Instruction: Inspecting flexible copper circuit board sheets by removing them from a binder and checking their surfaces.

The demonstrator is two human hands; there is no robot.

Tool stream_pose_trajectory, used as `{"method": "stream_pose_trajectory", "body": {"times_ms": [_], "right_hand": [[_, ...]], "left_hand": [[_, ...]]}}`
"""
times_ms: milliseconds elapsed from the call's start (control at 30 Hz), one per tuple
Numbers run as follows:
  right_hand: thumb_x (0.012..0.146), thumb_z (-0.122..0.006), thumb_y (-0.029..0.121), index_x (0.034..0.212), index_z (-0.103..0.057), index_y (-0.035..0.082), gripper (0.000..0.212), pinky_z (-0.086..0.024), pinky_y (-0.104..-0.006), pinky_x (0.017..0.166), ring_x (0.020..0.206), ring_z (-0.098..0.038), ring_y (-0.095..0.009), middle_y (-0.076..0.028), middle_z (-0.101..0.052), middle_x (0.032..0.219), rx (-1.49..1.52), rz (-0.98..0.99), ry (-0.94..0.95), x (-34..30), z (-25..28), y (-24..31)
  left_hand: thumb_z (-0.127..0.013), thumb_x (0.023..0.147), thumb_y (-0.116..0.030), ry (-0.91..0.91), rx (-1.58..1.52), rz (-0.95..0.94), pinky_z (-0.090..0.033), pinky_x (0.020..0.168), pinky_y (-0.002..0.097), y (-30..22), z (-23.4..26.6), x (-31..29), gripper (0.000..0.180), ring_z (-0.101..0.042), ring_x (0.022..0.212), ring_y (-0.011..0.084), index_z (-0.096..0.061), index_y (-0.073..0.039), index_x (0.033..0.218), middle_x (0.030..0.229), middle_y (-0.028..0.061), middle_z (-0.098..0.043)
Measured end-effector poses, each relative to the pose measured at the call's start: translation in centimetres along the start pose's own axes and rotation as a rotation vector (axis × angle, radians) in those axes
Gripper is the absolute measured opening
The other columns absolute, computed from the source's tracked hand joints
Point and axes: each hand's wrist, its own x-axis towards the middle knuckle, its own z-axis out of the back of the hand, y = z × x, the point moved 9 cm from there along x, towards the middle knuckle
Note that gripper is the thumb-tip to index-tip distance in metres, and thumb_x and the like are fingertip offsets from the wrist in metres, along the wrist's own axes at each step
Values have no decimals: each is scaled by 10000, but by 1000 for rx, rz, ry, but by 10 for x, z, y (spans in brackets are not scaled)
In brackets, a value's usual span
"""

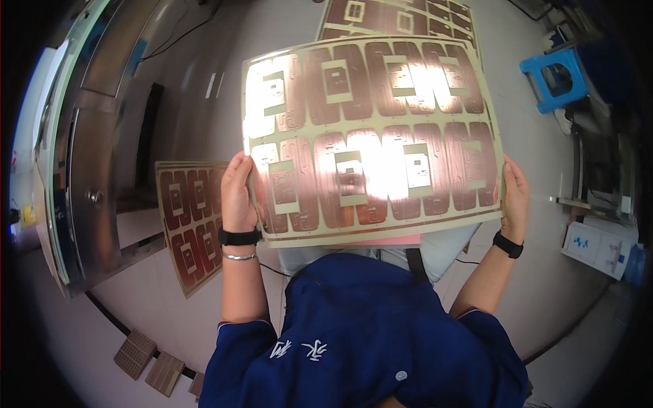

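A large copper-patterned circuit board panel is held up in front of my lap, tilted, with bright light glaring off its surface. Pale laminate shows between its rows of copper shapes. My left hand grips the panel's left edge, and my right hand clasps the opposite edge near its lower corner. Fingertips of both hands are partly hidden behind the panel. Just past its far edge lies another circuit panel, partly covered. Below the near edge a strip of pink sheet peeks out.
More copper-patterned panels lean at the left, beside a metal cabinet. A blue plastic stool stands at the far right, with a white box nearer. Brown blocks sit on the floor at the lower left.
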Motion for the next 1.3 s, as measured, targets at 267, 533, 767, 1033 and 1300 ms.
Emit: {"method": "stream_pose_trajectory", "body": {"times_ms": [267, 533, 767, 1033, 1300], "right_hand": [[949, -447, 181, 1161, -556, -19, 311, -463, -213, 755, 881, -580, -92, -69, -625, 1020, 79, 49, 7, -9, -3, 16], [937, -473, 157, 1141, -574, -29, 294, -454, -214, 737, 835, -569, -85, -65, -632, 984, 49, 137, -50, -8, 4, 18], [933, -492, 185, 933, -603, -3, 218, -451, -201, 640, 712, -553, -57, -15, -618, 819, 221, 74, 15, -5, 14, -3], [943, -481, 223, 900, -581, 27, 224, -417, -176, 606, 666, -508, -34, 24, -579, 776, 144, 104, -46, -5, 15, 6], [941, -481, 227, 860, -561, 57, 204, -267, -177, 348, 394, -373, -38, 29, -468, 542, 132, 89, -152, -13, 8, 13]], "left_hand": [[-463, 925, -120, -54, 71, -78, -444, 774, 219, 1, 9, 0, 206, -561, 867, 90, -534, 13, 1065, 954, 45, -606], [-458, 926, -116, -13, 8, -118, -449, 781, 217, -1, 5, -1, 181, -563, 872, 89, -547, 8, 1023, 956, 47, -609], [-474, 923, -117, -23, -16, -159, -451, 786, 219, -3, 13, -1, 149, -563, 861, 86, -561, -22, 996, 929, 33, -613], [-485, 918, -111, 46, -87, -120, -455, 814, 224, -16, -9, -11, 155, -576, 898, 97, -551, -29, 1031, 972, 34, -616], [-453, 938, -144, 141, -93, -94, -422, 890, 263, -21, -17, -16, 238, -546, 996, 123, -516, -12, 1126, 1068, 66, -592]]}}
